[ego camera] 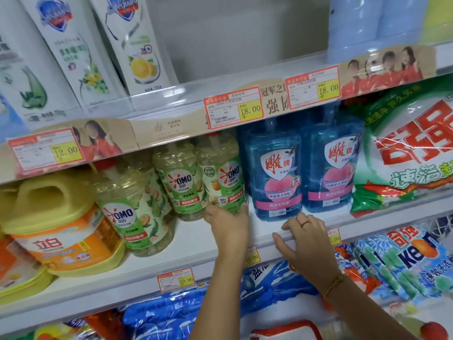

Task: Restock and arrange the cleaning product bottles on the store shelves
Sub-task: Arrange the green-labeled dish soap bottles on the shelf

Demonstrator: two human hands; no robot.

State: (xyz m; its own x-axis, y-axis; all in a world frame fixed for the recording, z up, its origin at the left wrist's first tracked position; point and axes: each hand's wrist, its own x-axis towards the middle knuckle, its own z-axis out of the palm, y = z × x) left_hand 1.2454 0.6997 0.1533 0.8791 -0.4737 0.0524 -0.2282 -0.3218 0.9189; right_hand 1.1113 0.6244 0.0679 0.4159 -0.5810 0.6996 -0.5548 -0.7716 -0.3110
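Lowest and nearest, blue bags of washing powder [186, 312] lie on the shelf under the arms. Above them the right hand [306, 231], wearing a ring and a bracelet, holds the front lip of the middle shelf [196, 244], its fingers bent over the top edge and the thumb stretched along the face. Just to its left, the left hand [228, 217] reaches further in and grips the base of a green-labelled OMO bottle [221, 173], fingers curled round its bottom edge. This bottle stands on the middle shelf, touching a second OMO bottle [179, 177] on its left and just beside a blue peach-labelled detergent bottle [274, 173] on its right. A third OMO bottle [130, 207] stands nearer the front, next to a yellow Liby jug [56, 217]. Higher up, 18.00 price tags [234, 107] hang below white Safeguard bottles [137, 45].
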